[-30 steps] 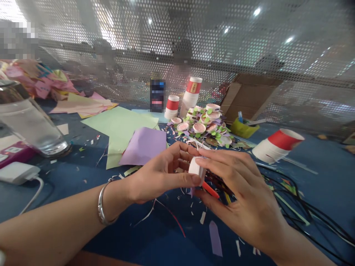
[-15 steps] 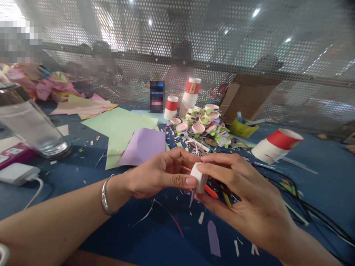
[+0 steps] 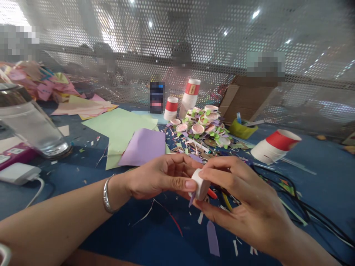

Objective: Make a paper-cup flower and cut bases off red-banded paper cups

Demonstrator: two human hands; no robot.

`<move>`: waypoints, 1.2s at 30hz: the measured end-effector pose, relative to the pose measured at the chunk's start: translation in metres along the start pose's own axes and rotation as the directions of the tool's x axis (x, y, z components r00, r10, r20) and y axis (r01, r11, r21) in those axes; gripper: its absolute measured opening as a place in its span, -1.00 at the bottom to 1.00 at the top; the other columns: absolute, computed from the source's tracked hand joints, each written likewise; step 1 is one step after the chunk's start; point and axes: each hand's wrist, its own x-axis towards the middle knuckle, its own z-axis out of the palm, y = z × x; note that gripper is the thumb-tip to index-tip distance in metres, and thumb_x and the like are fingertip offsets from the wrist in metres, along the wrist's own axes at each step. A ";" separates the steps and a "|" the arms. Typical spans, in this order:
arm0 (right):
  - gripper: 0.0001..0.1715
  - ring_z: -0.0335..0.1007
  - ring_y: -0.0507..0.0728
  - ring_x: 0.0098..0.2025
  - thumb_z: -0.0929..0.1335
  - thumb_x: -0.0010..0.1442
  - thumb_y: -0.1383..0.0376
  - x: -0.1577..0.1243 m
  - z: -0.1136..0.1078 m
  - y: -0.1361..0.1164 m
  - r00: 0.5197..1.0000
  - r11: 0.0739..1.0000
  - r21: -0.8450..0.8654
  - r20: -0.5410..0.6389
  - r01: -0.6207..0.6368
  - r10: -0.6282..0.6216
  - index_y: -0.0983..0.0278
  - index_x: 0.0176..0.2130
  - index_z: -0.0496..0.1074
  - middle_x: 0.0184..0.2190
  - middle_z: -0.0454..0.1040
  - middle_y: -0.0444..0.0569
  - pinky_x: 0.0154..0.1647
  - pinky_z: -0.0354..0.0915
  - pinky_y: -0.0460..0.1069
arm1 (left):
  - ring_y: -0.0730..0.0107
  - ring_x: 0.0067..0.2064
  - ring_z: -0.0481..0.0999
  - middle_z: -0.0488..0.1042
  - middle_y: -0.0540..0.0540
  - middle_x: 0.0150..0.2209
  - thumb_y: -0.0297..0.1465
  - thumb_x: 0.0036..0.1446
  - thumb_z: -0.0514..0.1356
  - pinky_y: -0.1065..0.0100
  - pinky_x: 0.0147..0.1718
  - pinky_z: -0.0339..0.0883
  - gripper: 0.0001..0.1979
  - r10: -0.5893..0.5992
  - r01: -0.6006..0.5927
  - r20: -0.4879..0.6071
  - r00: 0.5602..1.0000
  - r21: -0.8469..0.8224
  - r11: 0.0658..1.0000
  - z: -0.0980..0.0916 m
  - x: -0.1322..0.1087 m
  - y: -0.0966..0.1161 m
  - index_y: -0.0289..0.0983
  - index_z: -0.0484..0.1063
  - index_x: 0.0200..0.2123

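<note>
A short round white piece, like the cut-off base of a paper cup (image 3: 200, 186), is held between both hands. A purple paper tab (image 3: 192, 198) sticks out at its lower left. My left hand (image 3: 163, 175) pinches its left side with thumb and fingers. From the right, my right hand (image 3: 238, 192) grips its upper edge with the fingers and its underside with the thumb. Below lies a loose purple paper strip (image 3: 213, 238). Behind the hands a pile of similar small round pieces (image 3: 198, 129) with green and purple tabs stands on the table.
Purple paper (image 3: 146, 146) and green paper (image 3: 119, 123) lie left of the pile. A glass of water (image 3: 39, 129) and a white charger (image 3: 20, 173) stand at left. A red-and-white paper cup (image 3: 274, 146) and black cables (image 3: 294, 192) are at right, with a cardboard box (image 3: 244, 98) behind.
The white cup base has turned in my fingers, so its flat round face shows more. Both hands keep hold of it and have shifted only slightly.
</note>
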 end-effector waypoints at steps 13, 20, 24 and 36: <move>-0.55 0.47 0.18 -0.05 0.48 0.23 0.34 -0.001 0.000 -0.003 1.000 1.000 0.013 -0.001 0.009 -0.009 0.10 0.06 0.37 -0.04 0.43 0.01 -0.09 0.47 0.09 | 0.39 -0.13 0.53 0.49 -0.10 -0.11 -0.36 0.08 0.47 0.39 -0.21 0.46 -0.61 -0.034 0.033 -0.010 0.999 -0.009 0.999 -0.002 -0.001 0.001 -0.21 0.50 -0.03; -0.60 0.47 0.15 -0.11 0.47 0.24 0.34 -0.002 0.000 -0.002 1.000 1.000 0.016 -0.002 0.005 -0.005 0.10 0.04 0.38 -0.06 0.40 -0.01 -0.16 0.48 0.05 | 0.36 -0.09 0.53 0.50 -0.11 -0.11 -0.40 0.09 0.45 0.31 -0.13 0.48 -0.63 -0.026 0.025 -0.008 1.000 -0.032 0.999 -0.002 0.000 -0.003 -0.19 0.49 -0.04; -0.58 0.45 0.12 -0.11 0.48 0.23 0.35 -0.001 0.001 -0.001 1.000 1.000 0.023 -0.005 0.015 -0.015 0.11 0.05 0.38 -0.06 0.38 -0.02 -0.18 0.46 0.02 | 0.37 -0.08 0.53 0.50 -0.10 -0.08 -0.40 0.09 0.45 0.33 -0.14 0.48 -0.63 -0.042 0.041 -0.016 0.999 -0.051 0.998 -0.003 0.000 -0.004 -0.19 0.50 -0.03; -0.61 0.45 0.12 -0.10 0.47 0.24 0.36 -0.001 0.001 -0.002 1.000 1.000 -0.003 0.004 0.013 -0.013 0.13 0.03 0.39 -0.06 0.40 -0.03 -0.14 0.44 0.02 | 0.49 -0.18 0.55 0.48 -0.06 -0.12 -0.41 0.11 0.45 0.50 -0.26 0.45 -0.67 -0.063 0.062 -0.005 0.998 -0.074 0.995 -0.005 0.000 -0.004 -0.23 0.54 -0.05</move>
